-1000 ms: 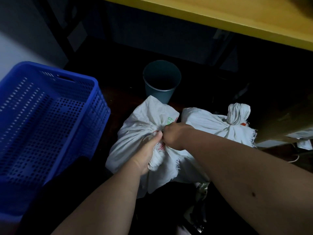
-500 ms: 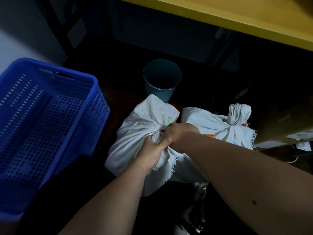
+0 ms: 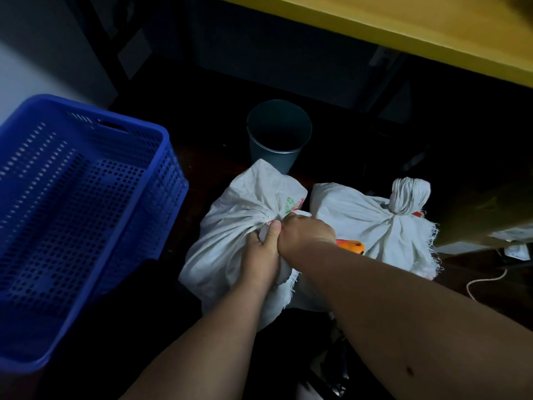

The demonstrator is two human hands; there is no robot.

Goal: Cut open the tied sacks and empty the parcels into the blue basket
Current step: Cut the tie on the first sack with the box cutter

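White woven cloth of the near sack [image 3: 230,226] bunches at its neck, gripped by the left hand [image 3: 264,249], while the right hand [image 3: 305,232], touching it at three o'clock, holds an orange-handled cutter [image 3: 350,246]; the blue basket [image 3: 86,226] waits at nine o'clock.

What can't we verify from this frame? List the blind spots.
Head view only:
- Orange tool: mostly hidden behind the right hand; blade and type unreadable.
- Tie on the near sack: covered by the left hand and the right hand; cut or not, cannot tell.
- Sack contents: hidden by the cloth, also in the far sack.
- Blue basket: cut off by the left edge.
- Grey bin: inside too dark.
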